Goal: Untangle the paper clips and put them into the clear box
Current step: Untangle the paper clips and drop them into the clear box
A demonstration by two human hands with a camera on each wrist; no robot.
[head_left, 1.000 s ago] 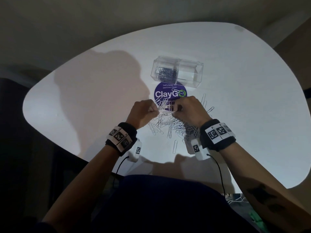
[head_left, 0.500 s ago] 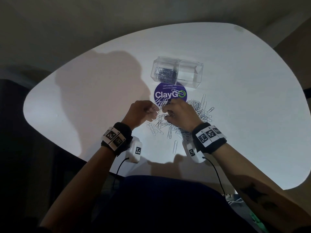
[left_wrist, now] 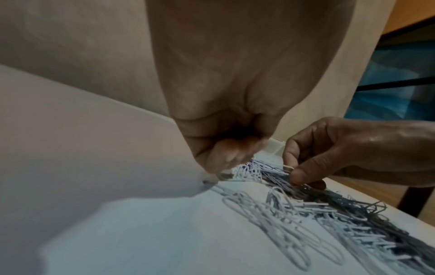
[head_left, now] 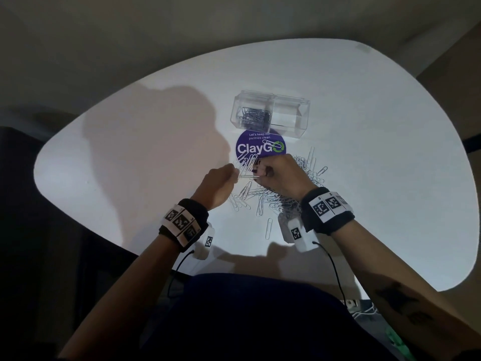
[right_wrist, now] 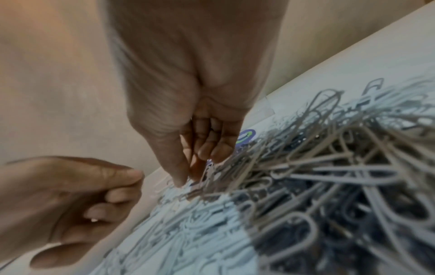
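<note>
A clear box (head_left: 291,118) stands at the table's far middle, with dark paper clips (head_left: 253,118) in its left compartment. A tangled pile of silver paper clips (head_left: 283,198) lies in front of it. Both hands meet over the pile's left part. My left hand (head_left: 235,175) has curled fingers and pinches one end of a clip (head_left: 246,176). My right hand (head_left: 259,173) pinches the other end. In the left wrist view my right hand (left_wrist: 290,172) pinches a clip just above the pile (left_wrist: 329,214). In the right wrist view my right thumb (right_wrist: 179,178) points down into the pile (right_wrist: 317,176).
A round purple ClayGo sticker (head_left: 260,145) lies flat between the box and the pile. A single clip (head_left: 269,228) lies apart near the front. The white table (head_left: 377,178) has bare surface left and right. Its front edge is close to my body.
My right hand has shifted left towards the left hand. The two hands stay together over the pile, now with a clip stretched between their fingertips.
</note>
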